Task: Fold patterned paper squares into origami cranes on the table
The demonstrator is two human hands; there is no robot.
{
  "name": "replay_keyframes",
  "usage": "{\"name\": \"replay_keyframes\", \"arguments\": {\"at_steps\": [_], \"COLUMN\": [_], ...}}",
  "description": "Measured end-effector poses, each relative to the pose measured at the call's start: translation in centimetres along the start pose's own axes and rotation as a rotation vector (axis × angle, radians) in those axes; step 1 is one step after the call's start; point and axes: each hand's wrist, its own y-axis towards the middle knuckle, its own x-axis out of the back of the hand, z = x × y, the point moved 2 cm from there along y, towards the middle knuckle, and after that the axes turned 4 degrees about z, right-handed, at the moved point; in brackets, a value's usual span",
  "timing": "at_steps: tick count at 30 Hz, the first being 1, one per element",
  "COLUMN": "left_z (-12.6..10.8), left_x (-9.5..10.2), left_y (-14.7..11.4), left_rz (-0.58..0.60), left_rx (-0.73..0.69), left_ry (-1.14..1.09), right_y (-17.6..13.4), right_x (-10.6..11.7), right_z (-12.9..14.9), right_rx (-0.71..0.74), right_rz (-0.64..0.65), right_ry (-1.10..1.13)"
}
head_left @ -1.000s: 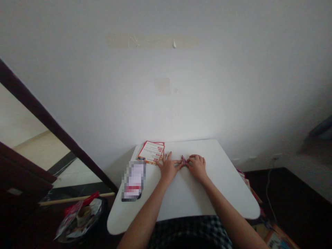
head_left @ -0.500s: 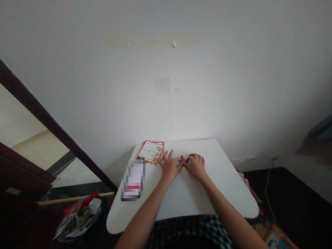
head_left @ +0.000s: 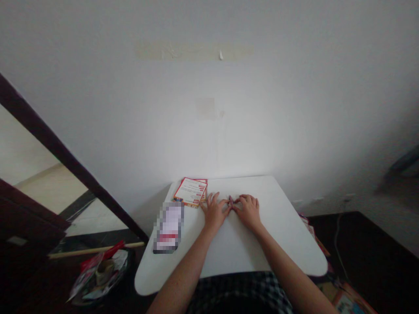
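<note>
Between my two hands, over the white table [head_left: 235,253], is a small purplish piece [head_left: 231,202], narrow and pointed, perhaps folded paper; its exact kind is too small to tell. My left hand [head_left: 214,213] pinches it from the left with thumb and index finger, the other fingers spread toward the cards. From the right, my right hand [head_left: 248,210] pinches the same piece, its remaining fingers bent. Printed cards with red edges [head_left: 190,190] lie in a stack just left of my left hand. The fingertips hide part of the piece.
A blurred-out phone-like object [head_left: 168,226] lies at the table's left side. The wall [head_left: 209,144] stands right behind the table. On the floor at left is a bin [head_left: 101,279] with wrappers and a roll; printed papers or boxes [head_left: 350,301] lie at lower right.
The fingers of my left hand have lowered and bent slightly. Both hands stay in nearly the same place, still pinching the small purplish piece.
</note>
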Motion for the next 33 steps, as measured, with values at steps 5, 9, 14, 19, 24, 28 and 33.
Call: {"name": "replay_keyframes", "arguments": {"at_steps": [5,9,14,19,24,28,33], "left_z": [0.1,0.3,0.6,0.7,0.6,0.6,0.7], "left_x": [-0.2,-0.4,-0.7,-0.9,-0.8,-0.6,-0.5], "left_y": [-0.1,-0.1,0.0,0.1,0.1,0.2,0.4], "left_rz": [-0.02,-0.043,-0.072,-0.062,-0.047,-0.065,-0.102], "left_rx": [-0.011,-0.03,-0.017,-0.029,-0.082,-0.102,-0.104], "left_ry": [-0.03,-0.042,-0.046,-0.079,-0.14,-0.196,-0.242], "right_y": [-0.1,-0.1,0.0,0.3,0.4,0.4,0.4], "right_x": [-0.2,-0.1,-0.5,-0.7,-0.5,-0.6,-0.9], "right_z": [-0.2,-0.3,-0.7,-1.2,-1.4,-1.5,-1.6], "right_rx": [0.028,0.046,0.051,0.061,0.078,0.073,0.076], "right_rz": [-0.032,-0.043,-0.057,-0.072,-0.081,-0.073,-0.087], "right_ry": [-0.007,0.007,0.058,0.124,0.177,0.189,0.146]}}
